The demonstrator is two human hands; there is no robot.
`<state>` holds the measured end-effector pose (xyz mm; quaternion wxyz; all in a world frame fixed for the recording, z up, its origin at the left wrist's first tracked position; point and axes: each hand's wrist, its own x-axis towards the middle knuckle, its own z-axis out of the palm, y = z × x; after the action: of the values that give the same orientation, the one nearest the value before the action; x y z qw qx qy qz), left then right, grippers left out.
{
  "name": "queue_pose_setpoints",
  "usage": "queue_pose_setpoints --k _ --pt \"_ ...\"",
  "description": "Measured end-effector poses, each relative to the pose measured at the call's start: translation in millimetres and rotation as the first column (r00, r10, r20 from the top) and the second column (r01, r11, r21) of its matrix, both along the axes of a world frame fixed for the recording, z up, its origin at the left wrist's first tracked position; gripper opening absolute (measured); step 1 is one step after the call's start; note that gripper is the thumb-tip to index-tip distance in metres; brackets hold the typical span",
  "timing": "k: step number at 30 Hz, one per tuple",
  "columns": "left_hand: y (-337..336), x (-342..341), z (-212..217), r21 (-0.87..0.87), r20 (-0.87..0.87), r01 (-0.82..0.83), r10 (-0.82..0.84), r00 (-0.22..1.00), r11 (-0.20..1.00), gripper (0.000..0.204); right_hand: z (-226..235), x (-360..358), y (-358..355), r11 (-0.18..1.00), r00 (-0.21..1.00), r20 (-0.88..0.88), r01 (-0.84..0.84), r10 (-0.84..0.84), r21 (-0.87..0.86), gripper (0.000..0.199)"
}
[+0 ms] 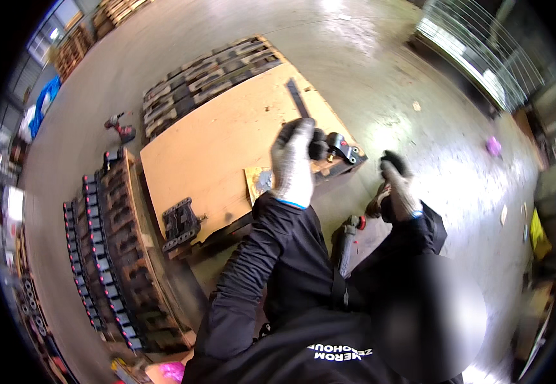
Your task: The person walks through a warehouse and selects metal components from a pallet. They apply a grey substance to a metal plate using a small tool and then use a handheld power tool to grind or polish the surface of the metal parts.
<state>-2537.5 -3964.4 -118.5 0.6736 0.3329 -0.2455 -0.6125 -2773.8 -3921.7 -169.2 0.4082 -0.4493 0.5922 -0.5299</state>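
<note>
My left hand (293, 163), in a pale glove with dark fingers, is closed above a tan board. A dark flat strip (297, 97) juts out from its top, away from me. Right beside that hand, at the board's near right corner, stands a dark metal fitting (342, 150) with a rounded body. A yellowish patch with a grey smear (260, 182) lies under the wrist. My right hand (401, 185), gloved alike, hovers off the board near my right knee. Its fingers are curled, and whatever they may hold is hidden.
The tan board (220, 144) rests on wooden pallets (204, 73). A dark metal block (181, 223) sits at its near left corner. An angle grinder (344, 246) is by my legs. Left are a cordless drill (122, 129) and a pallet with rows of dark parts (108, 272). A wire cage (483, 48) stands far right.
</note>
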Motion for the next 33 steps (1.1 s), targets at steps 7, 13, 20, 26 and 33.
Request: queue_pose_setpoints --k 7,13,20,26,33 --pt "-25.3 -41.3 -40.3 0.078 0.093 0.147 -0.154 0.984 0.986 0.011 -214.8 55.9 -102.4 0.814 0.961 0.269 -0.202 0.058 0.544 0.025" --pt "-38.2 -70.1 -24.4 0.038 0.158 0.329 -0.33 0.931 0.944 0.009 -278.7 36.1 -156.6 0.683 0.84 0.417 -0.077 -0.348 0.727 0.016" --pt "-51.9 -78.1 -24.5 0.018 0.431 0.249 -0.232 0.872 0.968 0.012 -272.7 76.0 -171.4 0.774 0.779 0.553 -0.145 -0.295 0.617 0.012" --pt "-57.9 -72.8 -27.9 0.0 0.406 0.188 -0.172 0.898 0.982 0.013 -253.9 146.3 -182.1 0.831 0.577 0.78 -0.291 -0.243 0.475 0.011" --pt "-63.6 -62.3 -32.6 0.075 0.391 0.14 -0.159 0.907 0.987 0.015 -278.8 236.1 -209.8 0.776 0.763 0.636 -0.332 -0.113 0.536 0.015"
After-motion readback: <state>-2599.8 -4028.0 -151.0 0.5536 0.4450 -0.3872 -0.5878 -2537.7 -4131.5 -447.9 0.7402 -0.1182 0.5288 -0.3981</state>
